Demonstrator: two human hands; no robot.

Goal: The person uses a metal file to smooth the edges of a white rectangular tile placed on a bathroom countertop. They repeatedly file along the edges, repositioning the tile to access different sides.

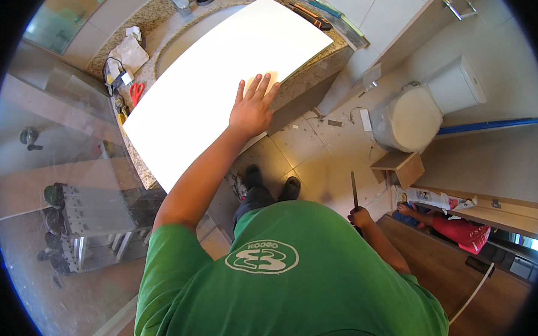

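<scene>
A large bright white panel (206, 87) lies across the granite countertop (145, 173) and covers most of the sink basin (194, 32). My left hand (251, 112) rests flat on the panel near its front edge, fingers spread. Down at my right side, away from the counter, my right hand (358, 217) is wrapped round the handle of a long, thin, dark file (354, 188), its blade pointing up and away from me. The handle is mostly hidden in my fist.
Red scissors (136, 92), a cable and a paper bag (130, 55) lie left of the panel; a utility knife (311, 17) lies beyond it. A toilet (410, 117), small wooden box (406, 168) and floor scraps are to the right. Another person in red (458, 229) crouches by the doorway.
</scene>
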